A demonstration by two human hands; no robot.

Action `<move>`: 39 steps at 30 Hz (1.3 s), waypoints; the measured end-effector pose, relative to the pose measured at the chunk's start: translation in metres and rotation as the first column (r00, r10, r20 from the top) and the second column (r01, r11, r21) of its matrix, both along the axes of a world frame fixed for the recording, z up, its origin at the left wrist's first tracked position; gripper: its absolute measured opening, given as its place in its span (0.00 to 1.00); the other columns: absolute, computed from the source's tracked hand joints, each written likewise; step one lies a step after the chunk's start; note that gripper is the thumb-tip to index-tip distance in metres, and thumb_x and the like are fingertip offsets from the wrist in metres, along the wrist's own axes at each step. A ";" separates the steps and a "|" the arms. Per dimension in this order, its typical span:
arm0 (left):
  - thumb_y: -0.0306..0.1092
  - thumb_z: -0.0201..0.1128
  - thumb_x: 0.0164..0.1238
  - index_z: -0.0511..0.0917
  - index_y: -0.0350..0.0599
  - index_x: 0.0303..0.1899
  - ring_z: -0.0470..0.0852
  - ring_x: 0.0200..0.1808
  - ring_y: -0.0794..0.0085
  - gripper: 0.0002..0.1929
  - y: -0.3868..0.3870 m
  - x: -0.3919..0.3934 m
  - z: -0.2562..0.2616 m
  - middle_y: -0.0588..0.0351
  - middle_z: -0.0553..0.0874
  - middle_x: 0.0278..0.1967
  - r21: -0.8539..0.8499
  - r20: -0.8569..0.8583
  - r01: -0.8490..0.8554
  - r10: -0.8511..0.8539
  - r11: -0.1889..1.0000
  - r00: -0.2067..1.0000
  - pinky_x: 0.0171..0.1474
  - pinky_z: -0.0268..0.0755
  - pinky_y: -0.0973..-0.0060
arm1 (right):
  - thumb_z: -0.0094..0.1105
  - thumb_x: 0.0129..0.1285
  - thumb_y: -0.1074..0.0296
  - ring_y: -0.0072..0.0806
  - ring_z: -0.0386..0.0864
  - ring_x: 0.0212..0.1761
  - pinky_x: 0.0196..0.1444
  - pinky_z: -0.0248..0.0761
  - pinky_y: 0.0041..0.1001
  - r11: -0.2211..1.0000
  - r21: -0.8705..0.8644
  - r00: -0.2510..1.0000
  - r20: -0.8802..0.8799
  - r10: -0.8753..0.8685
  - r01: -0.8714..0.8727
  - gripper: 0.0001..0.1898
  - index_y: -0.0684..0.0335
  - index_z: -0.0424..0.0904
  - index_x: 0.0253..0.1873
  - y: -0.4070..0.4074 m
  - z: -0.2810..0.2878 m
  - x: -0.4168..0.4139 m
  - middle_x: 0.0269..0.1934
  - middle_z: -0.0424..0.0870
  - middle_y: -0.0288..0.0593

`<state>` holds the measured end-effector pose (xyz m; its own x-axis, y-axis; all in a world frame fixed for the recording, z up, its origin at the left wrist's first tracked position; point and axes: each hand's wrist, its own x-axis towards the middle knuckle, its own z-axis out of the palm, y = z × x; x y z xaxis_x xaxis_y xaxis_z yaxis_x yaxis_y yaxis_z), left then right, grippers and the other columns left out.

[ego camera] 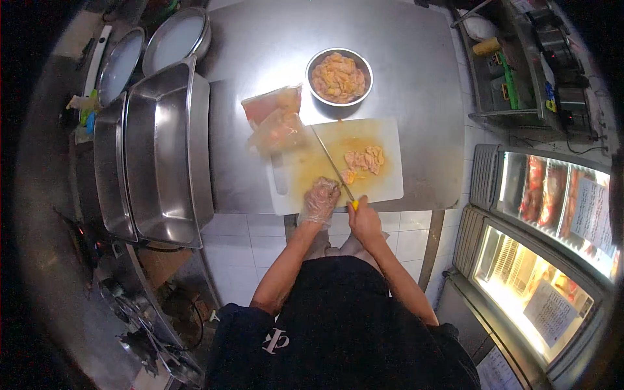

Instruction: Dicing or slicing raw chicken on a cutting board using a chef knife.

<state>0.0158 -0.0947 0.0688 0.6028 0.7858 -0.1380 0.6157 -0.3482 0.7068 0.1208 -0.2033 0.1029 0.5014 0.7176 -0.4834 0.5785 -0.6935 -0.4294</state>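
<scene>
My right hand [364, 220] grips the yellow handle of a long knife [328, 157], whose blade points up and left across a white cutting board [390, 183]. In a clear plastic glove, my left hand [321, 197] is just left of the blade, near the board's front edge, with its fingers curled; whether it holds anything cannot be seen. Pieces of raw meat, perhaps chicken [365, 160], lie right of the blade on the wet, yellowish board. Behind the board stands a steel bowl [339, 103] heaped with similar pieces. Clear plastic bags of meat [278, 119] overlap the board's far left corner.
Deep steel pans [163, 156] stand at the left of the steel table [434, 146], with round steel bowls [178, 41] behind them. On the right are lit glass-front refrigerators [531, 287] with papers on them, and a shelf unit [526, 92] farther back.
</scene>
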 end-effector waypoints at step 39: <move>0.31 0.62 0.61 0.76 0.39 0.46 0.76 0.51 0.49 0.13 -0.018 0.033 -0.031 0.41 0.79 0.47 0.230 0.272 -0.352 0.287 0.907 0.918 0.56 0.68 0.59 | 0.53 0.70 0.52 0.64 0.77 0.29 0.29 0.67 0.50 0.959 0.158 0.970 -0.102 -0.220 0.234 0.21 0.70 0.67 0.43 -0.089 0.021 0.073 0.24 0.78 0.66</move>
<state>0.0484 -0.1125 0.0379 0.3019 0.9285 0.2163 0.5603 -0.3563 0.7478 0.1933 -0.2925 0.1242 0.6241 0.6635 -0.4127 0.3715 -0.7166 -0.5903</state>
